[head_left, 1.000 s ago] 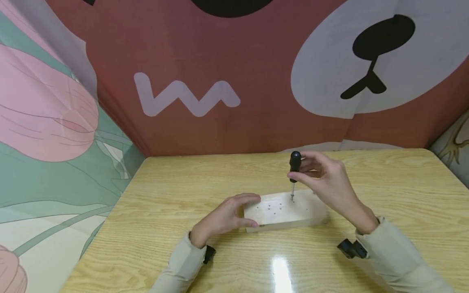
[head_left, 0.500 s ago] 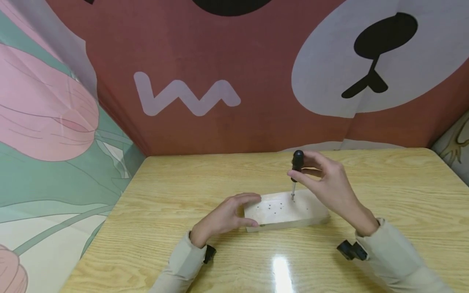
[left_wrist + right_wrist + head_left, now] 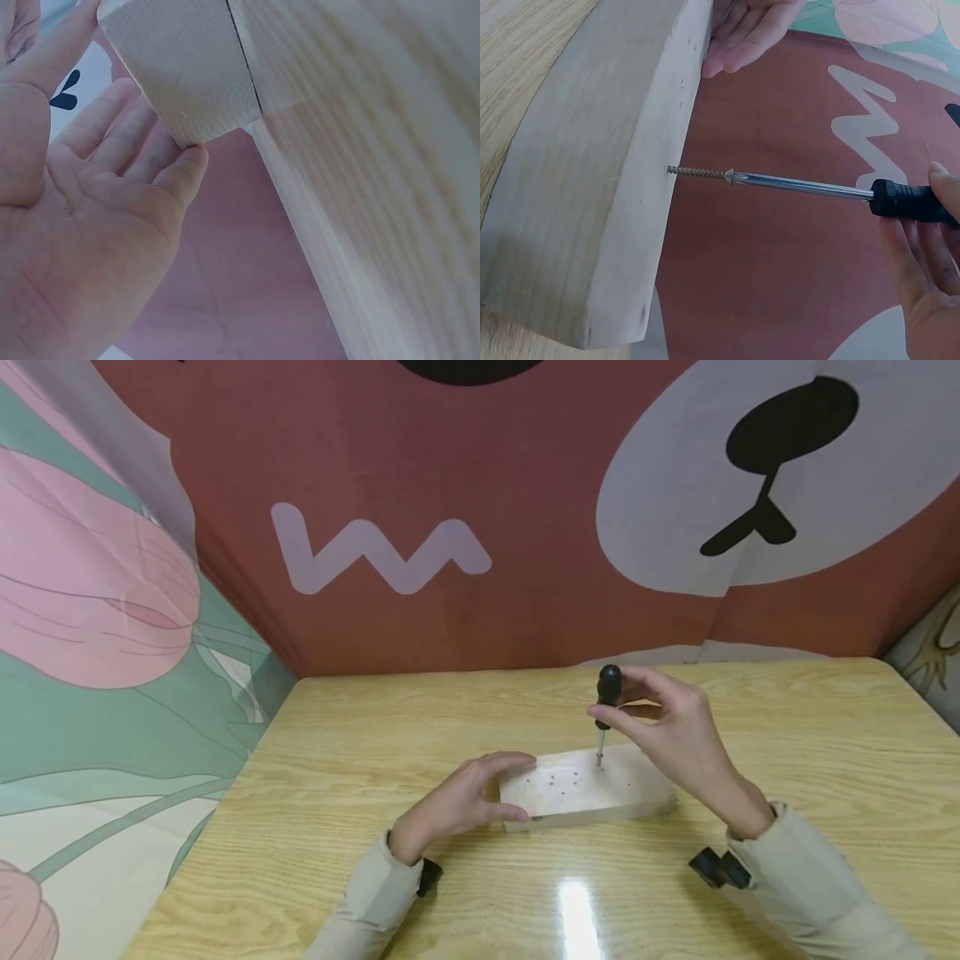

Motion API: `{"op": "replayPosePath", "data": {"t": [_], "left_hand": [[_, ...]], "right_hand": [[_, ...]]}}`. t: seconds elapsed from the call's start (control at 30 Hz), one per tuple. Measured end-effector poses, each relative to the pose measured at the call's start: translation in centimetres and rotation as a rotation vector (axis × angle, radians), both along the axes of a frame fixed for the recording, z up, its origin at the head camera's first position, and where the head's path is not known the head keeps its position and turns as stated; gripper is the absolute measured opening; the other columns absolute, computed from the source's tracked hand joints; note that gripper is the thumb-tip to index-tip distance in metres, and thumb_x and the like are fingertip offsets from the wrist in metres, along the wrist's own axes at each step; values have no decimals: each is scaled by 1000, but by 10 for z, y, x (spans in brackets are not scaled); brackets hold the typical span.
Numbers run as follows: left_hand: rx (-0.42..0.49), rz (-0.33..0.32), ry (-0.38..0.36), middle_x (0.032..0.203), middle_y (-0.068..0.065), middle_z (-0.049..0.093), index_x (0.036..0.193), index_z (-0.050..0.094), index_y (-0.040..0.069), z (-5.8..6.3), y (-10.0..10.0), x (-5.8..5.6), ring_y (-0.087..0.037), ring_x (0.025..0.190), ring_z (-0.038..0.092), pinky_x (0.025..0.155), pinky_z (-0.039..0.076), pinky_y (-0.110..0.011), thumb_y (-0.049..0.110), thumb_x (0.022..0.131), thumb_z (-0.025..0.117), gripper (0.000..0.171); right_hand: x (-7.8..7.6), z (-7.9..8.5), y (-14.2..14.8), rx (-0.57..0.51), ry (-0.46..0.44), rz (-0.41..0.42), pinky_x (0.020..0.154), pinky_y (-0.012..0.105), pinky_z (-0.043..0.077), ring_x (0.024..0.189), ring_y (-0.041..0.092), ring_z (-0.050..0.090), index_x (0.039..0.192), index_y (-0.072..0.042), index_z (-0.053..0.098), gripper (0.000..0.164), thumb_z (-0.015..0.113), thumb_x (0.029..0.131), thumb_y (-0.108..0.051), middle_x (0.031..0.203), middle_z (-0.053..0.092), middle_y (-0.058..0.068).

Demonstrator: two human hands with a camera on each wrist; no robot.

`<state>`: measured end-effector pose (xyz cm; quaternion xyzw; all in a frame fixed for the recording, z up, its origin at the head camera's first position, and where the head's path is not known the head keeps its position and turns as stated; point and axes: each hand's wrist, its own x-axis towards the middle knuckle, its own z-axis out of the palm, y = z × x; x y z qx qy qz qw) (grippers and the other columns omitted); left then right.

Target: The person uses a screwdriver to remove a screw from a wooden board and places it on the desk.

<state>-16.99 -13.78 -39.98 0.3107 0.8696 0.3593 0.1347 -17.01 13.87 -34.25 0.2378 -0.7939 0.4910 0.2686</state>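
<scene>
A pale wooden block (image 3: 592, 797) with several small holes in its top lies on the table. My left hand (image 3: 468, 797) grips the block's left end, thumb on the near side and fingers at the far side; the left wrist view shows fingers against the block's end face (image 3: 180, 67). My right hand (image 3: 675, 727) holds a black-handled screwdriver (image 3: 609, 685) upright between thumb and fingers. In the right wrist view the screwdriver's shaft (image 3: 802, 184) meets the head of a brassy screw (image 3: 697, 172). The screw's tip sits in the block's top, most of its thread showing.
The wood-grain table (image 3: 360, 752) reaches back to a red cloth backdrop (image 3: 450, 627) with a cartoon face. A flowered cloth (image 3: 112, 693) hangs on the left. Black wrist cameras (image 3: 720, 868) sit under the sleeves.
The screwdriver's handle has leaned very slightly right since the oldest frame, with small shifts of my right fingers. My left hand keeps its hold on the block. The head view has tilted slightly.
</scene>
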Motion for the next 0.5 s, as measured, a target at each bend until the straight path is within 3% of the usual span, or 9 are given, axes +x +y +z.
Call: {"op": "replayPosePath", "data": {"t": [0.5], "left_hand": [[-7,-4,8,148,-3,53,143,53,12,0,0,-1,-19,142,44,120,36,-39,30,83,80,68]], "right_hand": [[0,-1,-1,-9,11,31,75,11,57,85,-8,65,112,-2,70,40,80,75,10,91,74,9]]}}
